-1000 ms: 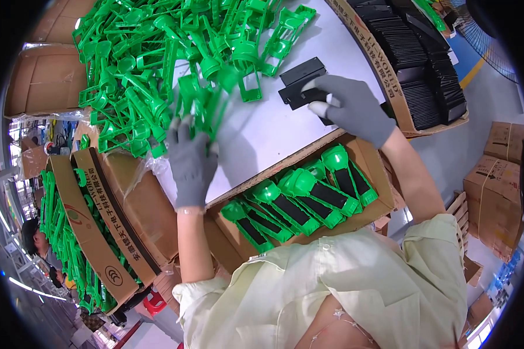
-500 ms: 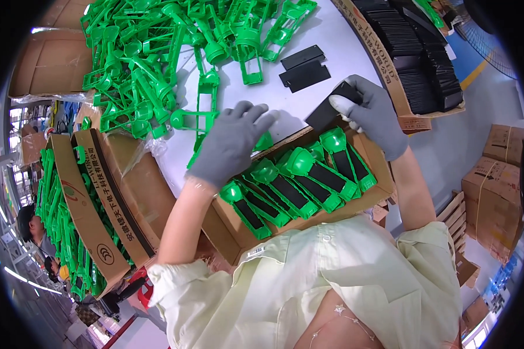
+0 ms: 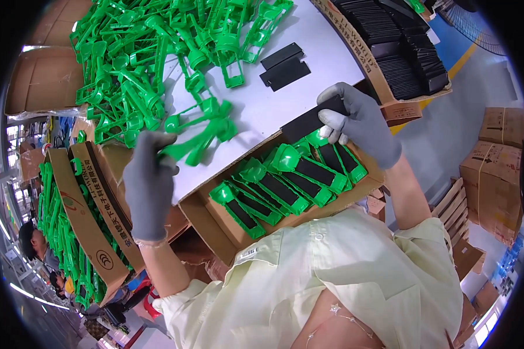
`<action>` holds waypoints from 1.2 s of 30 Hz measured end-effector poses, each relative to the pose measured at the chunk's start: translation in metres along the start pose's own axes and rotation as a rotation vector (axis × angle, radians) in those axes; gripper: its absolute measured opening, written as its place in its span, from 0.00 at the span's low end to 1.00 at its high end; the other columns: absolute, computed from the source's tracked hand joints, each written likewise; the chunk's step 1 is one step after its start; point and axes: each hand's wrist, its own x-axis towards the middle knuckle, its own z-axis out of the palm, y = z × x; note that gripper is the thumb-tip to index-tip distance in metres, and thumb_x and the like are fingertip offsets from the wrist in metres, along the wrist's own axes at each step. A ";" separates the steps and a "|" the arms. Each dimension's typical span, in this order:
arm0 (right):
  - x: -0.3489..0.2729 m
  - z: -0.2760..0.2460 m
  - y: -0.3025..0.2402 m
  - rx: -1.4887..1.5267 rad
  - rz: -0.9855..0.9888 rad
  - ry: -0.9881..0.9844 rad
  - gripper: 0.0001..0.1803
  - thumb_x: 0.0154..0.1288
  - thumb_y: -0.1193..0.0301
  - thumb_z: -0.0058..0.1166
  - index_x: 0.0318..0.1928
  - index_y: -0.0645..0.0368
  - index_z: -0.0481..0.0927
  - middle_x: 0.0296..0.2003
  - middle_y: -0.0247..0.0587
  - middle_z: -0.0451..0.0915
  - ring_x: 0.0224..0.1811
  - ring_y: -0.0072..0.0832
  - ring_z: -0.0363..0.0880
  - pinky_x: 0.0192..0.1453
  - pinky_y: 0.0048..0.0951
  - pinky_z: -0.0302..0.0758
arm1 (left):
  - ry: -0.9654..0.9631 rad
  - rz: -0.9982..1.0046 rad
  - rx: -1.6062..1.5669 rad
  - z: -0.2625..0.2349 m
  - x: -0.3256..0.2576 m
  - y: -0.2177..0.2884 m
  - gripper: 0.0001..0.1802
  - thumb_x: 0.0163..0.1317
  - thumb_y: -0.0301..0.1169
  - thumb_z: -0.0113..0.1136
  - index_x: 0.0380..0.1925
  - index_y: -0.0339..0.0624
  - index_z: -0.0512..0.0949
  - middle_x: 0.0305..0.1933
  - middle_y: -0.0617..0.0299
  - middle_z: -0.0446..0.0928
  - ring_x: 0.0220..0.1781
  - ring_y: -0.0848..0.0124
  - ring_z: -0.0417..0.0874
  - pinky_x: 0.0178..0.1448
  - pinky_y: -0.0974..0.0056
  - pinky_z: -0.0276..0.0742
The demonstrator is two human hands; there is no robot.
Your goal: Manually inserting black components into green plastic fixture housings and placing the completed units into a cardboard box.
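Note:
My left hand, in a grey glove, is closed on one end of a green plastic frame, which is smeared by motion above the white table. In my right hand, also gloved, a flat black rectangular panel is pinched between thumb and fingers. The panel hangs over the far edge of an open cardboard box. Inside that box, several green frames with black panels set in them lie side by side at a slant.
A big heap of green frames covers the table's far left. Two black panels lie on the white tabletop. A carton of stacked black panels stands far right; another carton at left holds green frames. A person is beyond it.
My left hand has moved left and toward me, taking hold of a green frame and pulling it along. The black panel in my right hand has shifted slightly left, over the box.

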 end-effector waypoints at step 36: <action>-0.010 0.047 -0.012 -0.236 -0.113 -0.112 0.11 0.66 0.68 0.52 0.42 0.64 0.74 0.19 0.32 0.76 0.19 0.13 0.72 0.22 0.17 0.68 | -0.099 -0.350 -1.431 0.109 -0.056 0.015 0.16 0.62 0.24 0.56 0.49 0.26 0.74 0.37 0.52 0.79 0.35 0.59 0.84 0.34 0.66 0.84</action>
